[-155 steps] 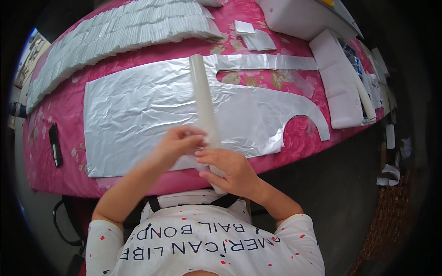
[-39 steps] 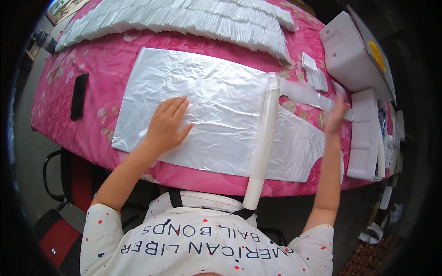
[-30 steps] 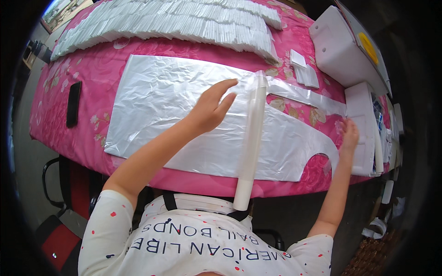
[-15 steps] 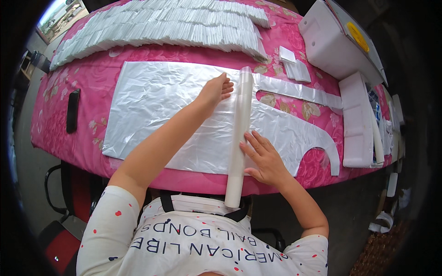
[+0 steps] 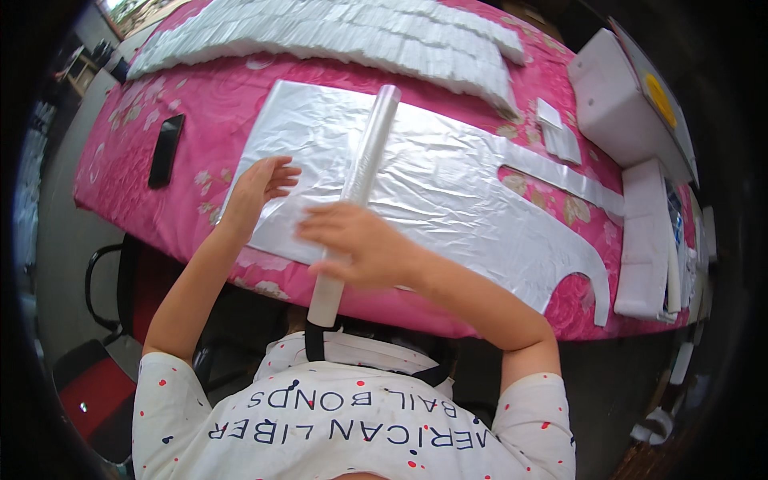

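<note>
A silvery-white plastic apron (image 5: 448, 200) lies spread flat, its neck loop and side strap toward the right. Across its left part rests a long pale tube (image 5: 370, 152), its near end reaching past the table's front edge. Over the tube's nearer half is my right hand (image 5: 352, 244), slightly blurred, fingers stretched out to the left; the palm and any contact underneath are hidden. My left hand (image 5: 262, 188) is left of the tube, above the apron's left part. Its fingers are loosely extended and hold nothing.
Rows of folded white plastic pieces (image 5: 336, 36) line the far side of the pink flowered tablecloth (image 5: 104, 160). A black phone (image 5: 166, 150) lies left. Small folded packets (image 5: 558, 132) and white foam boxes (image 5: 642, 240) stand right. A red-and-black chair (image 5: 96, 400) is at lower left.
The tube has travelled left over the apron, from near the neck end to the left part. Both hands have moved left, the right one now over the tube. The view has shifted and tilted.
</note>
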Demonstrator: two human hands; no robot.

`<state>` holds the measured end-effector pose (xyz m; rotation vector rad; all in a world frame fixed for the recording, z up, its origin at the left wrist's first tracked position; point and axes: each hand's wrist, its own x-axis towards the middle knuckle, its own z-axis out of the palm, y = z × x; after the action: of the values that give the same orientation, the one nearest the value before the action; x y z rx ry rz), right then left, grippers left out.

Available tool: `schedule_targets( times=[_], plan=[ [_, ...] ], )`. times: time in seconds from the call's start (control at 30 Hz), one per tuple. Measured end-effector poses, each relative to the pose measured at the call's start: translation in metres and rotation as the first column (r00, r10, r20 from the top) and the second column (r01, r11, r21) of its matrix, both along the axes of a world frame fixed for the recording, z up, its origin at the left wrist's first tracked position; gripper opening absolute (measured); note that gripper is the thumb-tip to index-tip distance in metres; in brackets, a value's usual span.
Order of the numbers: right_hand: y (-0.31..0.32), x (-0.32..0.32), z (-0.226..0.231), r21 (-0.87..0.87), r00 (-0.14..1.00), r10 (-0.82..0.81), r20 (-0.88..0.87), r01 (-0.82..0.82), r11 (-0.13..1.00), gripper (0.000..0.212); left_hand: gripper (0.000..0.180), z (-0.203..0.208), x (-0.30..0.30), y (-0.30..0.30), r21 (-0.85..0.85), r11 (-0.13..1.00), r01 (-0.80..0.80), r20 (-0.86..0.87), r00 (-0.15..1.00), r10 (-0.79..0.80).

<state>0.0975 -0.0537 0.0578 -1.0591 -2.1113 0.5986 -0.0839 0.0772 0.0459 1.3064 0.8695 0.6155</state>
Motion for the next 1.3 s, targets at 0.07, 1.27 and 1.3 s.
schedule_targets(
  times=[0.07, 1.27, 1.3],
  plan=[
    [0.013, 0.017, -0.009, 0.029, 0.986, -0.159, 0.047, 0.158, 0.987, 0.040, 0.043, -0.006, -0.037, -0.013, 0.036, 0.999, -0.027, -0.038, 0.999, 0.029],
    [0.073, -0.024, 0.036, -0.608, 0.258, -0.593, -0.763, 0.030, 0.794, 0.058, 0.049, 0.021, -0.027, -0.099, -0.204, 0.973, 0.109, -0.070, 0.990, -0.126],
    [0.069, -0.021, 0.031, -0.594, 0.266, -0.581, -0.769, 0.037, 0.804, 0.057, 0.049, 0.023, -0.024, -0.101, -0.176, 0.978, 0.116, -0.074, 0.989, -0.130]
  ],
)
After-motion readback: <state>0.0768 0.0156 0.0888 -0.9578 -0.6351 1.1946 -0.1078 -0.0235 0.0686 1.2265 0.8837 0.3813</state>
